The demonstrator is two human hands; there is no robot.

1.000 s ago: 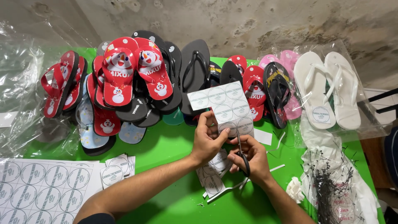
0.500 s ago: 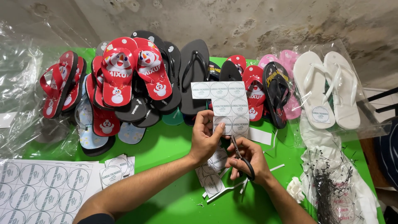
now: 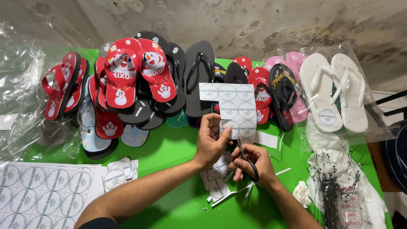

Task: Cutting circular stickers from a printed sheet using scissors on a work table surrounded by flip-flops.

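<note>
Above green table (image 3: 169, 148), hands cutting label sheet (image 3: 231, 108)

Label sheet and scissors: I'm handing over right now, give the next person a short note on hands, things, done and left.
Left hand holds the label sheet upright over the green table, gripping its lower edge.
Right hand holds the scissors, blades at the sheet's lower part.
Done, as it looks: cut labels and paper strips lie under the hands; a small stack of cut labels sits to the left.
Left: the rows of round labels on the held sheet, plus a full uncut sheet at the table's left front corner.
Sandals lie piled along the back.
</note>
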